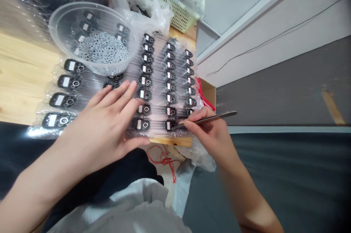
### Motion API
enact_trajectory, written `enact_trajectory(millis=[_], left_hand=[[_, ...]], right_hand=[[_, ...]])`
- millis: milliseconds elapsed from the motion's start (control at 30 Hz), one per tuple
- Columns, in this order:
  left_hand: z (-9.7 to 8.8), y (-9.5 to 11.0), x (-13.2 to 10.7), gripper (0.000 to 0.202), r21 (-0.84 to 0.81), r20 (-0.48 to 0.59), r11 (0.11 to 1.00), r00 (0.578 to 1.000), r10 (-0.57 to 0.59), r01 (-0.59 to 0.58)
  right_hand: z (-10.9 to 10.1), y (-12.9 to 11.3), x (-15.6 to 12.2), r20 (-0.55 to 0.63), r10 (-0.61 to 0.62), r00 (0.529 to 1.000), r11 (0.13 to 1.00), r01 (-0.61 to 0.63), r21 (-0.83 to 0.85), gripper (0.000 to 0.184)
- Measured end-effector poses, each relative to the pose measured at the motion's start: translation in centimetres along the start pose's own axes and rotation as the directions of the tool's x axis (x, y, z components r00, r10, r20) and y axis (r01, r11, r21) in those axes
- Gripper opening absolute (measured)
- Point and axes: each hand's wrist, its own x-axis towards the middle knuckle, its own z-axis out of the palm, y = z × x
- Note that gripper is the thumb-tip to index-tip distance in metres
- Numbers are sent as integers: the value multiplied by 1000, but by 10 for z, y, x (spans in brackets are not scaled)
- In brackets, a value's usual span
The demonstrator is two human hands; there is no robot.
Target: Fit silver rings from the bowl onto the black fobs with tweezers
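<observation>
Pinching steel tweezers [223, 115] in right hand [210, 133], tips just beside small black device [170, 125] in air-column wrap [155, 96]; left hand [101, 125] spread flat, fingers pressing wrap.

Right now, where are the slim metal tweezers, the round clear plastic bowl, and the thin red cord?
Slim metal tweezers [216, 117], head view, shaft.
Round clear plastic bowl [79, 3], head view, rim.
Thin red cord [173, 170], head view, hanging strand.
</observation>
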Motion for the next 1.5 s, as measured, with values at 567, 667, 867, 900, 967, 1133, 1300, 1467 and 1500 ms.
enact_trajectory(millis=[567, 667, 867, 900, 967, 1133, 1300, 1467, 1500], left_hand=[[0, 0, -1, 72, -32, -8, 999, 1000, -28, 28], [1, -1, -1, 72, -17, -21, 1000, 1000, -11, 10], [1, 0, 0, 70, 7, -31, 1000, 1000, 1, -1], [1, 0, 1, 71, 9, -27, 1000, 1000, 0, 0], [0, 1, 2, 72, -7, -12, 1000, 1000, -18, 18], [2, 1, 2, 74, -88, -26, 995, 998, -53, 51], [0, 1, 2, 73, -55, -14, 998, 999, -43, 42], [1, 0, 0, 71, -38, -18, 999, 1000, -8, 7], [2, 0, 0, 72, -44, -36, 999, 999, -3, 2]], right_hand=[[0, -1, 1, 17, 21, 1000, 1000, -21, -15, 20], [0, -2, 1, 14, 27, 1000, 1000, -27, -8, 20], [-1, 0, 0, -8, 31, 1000, 999, -30, 18, 17], [-1, 0, 0, -13, 32, 999, 999, -31, 19, 17], [0, 0, 1, -21, 32, 999, 999, -32, 21, 17], [1, 2, 1, 1, 15, 1000, 1000, -15, 20, 14], [-1, 2, 1, -6, 5, 1000, 999, -5, 34, 13], [-3, 1, 0, -22, 8, 1000, 998, -6, 70, 14], [-4, 0, 1, -34, 0, 999, 998, 2, 68, 15]])
